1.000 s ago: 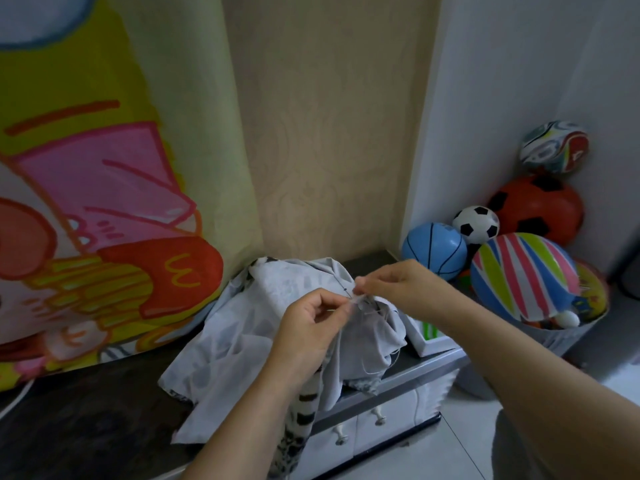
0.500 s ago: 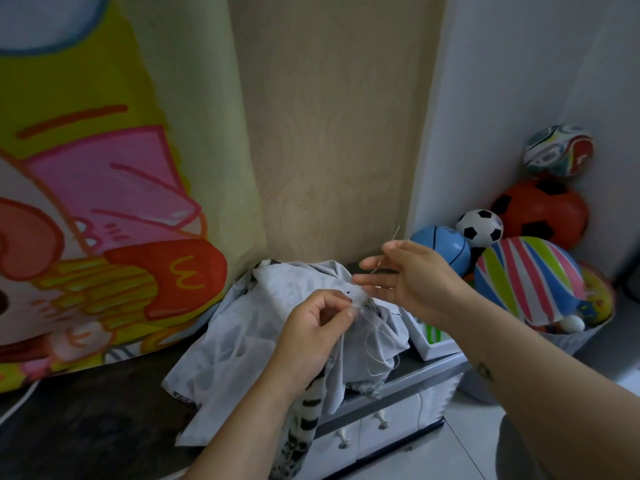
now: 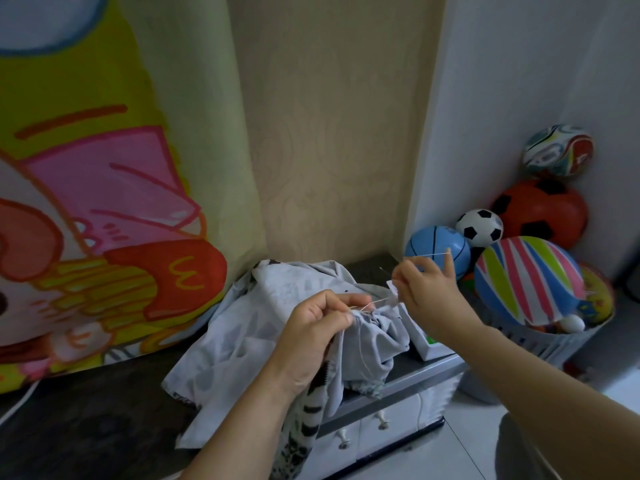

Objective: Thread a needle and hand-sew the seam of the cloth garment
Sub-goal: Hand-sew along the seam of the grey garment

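Observation:
A pale grey cloth garment (image 3: pixel 249 337) lies bunched on a dark counter (image 3: pixel 86 427). My left hand (image 3: pixel 317 332) pinches a gathered fold of it at the seam. My right hand (image 3: pixel 427 289) is raised just right of that fold and pinches the needle (image 3: pixel 388 273), whose dark tip points left. A thin white thread (image 3: pixel 427 256) runs over my right fingers, and another stretch runs from the fold toward my right hand. A loop of thread hangs down below the fold.
A bright cartoon-printed curtain (image 3: pixel 104 202) hangs at the left. A white box (image 3: pixel 427 341) sits at the counter's right end, above white drawers (image 3: pixel 374 427). A basket (image 3: pixel 540 341) piled with several coloured balls (image 3: pixel 526 278) stands on the floor to the right.
My right hand has drawn the needle out of the fold and moved up and to the right, pulling the thread taut. My left hand has kept its pinch on the fold.

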`<action>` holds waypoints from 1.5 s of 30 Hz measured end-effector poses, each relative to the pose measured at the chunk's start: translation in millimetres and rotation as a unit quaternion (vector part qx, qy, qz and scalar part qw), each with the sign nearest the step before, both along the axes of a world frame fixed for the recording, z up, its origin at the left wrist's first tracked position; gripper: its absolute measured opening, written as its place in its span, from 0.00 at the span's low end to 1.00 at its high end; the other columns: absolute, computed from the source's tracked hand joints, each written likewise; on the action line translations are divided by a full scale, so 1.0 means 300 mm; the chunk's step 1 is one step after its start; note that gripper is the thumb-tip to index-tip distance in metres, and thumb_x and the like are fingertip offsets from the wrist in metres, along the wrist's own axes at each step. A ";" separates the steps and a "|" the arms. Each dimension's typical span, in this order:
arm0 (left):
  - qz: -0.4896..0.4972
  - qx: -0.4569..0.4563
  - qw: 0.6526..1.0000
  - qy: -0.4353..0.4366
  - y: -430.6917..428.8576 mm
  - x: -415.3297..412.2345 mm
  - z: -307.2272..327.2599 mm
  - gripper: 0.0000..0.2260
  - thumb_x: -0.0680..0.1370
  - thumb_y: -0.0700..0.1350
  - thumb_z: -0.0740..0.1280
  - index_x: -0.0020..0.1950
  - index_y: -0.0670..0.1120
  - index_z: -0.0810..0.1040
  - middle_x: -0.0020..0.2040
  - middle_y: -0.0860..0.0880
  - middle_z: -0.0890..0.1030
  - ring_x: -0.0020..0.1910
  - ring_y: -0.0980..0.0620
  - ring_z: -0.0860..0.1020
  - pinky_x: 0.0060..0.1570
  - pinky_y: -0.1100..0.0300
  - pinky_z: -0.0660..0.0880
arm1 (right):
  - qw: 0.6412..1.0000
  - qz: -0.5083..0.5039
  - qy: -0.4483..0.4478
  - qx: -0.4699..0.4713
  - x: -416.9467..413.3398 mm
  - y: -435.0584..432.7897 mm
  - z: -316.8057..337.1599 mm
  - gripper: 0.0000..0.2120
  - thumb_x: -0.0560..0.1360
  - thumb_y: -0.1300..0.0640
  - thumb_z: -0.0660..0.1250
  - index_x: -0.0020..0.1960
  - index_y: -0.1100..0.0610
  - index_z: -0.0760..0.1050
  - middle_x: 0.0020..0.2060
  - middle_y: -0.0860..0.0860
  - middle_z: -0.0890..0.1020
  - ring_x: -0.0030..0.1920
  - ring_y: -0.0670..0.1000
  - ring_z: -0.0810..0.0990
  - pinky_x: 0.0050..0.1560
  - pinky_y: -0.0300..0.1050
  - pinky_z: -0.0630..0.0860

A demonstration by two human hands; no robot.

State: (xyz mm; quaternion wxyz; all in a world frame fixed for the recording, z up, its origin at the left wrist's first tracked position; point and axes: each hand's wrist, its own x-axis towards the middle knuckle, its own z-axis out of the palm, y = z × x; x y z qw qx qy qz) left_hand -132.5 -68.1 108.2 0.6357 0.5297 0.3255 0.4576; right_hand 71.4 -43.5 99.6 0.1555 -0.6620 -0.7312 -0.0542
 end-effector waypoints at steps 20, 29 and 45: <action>0.008 0.008 1.000 -0.014 -0.001 0.023 -0.003 0.09 0.67 0.38 0.64 0.29 0.49 0.78 0.59 0.52 0.81 0.60 0.57 0.78 0.53 0.66 0.74 | 0.852 0.038 0.458 -0.252 -0.130 -0.086 0.210 0.07 0.69 0.54 0.74 0.36 0.55 0.78 0.32 0.47 0.83 0.34 0.38 0.78 0.37 0.31 0.71; 0.008 0.012 1.000 -0.004 0.004 0.018 -0.001 0.10 0.68 0.40 0.65 0.29 0.51 0.79 0.60 0.55 0.81 0.59 0.59 0.79 0.52 0.66 0.74 | 0.529 -0.076 0.813 -0.232 -0.112 -0.036 0.228 0.08 0.79 0.60 0.61 0.41 0.57 0.74 0.23 0.45 0.75 0.22 0.41 0.68 0.29 0.32 0.63; 0.028 -0.008 0.999 0.043 0.031 0.004 -0.025 0.06 0.67 0.43 0.68 0.31 0.52 0.80 0.40 0.49 0.84 0.46 0.50 0.78 0.55 0.53 0.72 | 0.681 -0.038 0.727 -0.078 -0.087 -0.013 0.192 0.05 0.78 0.60 0.64 0.44 0.58 0.70 0.42 0.53 0.81 0.52 0.56 0.81 0.51 0.57 0.79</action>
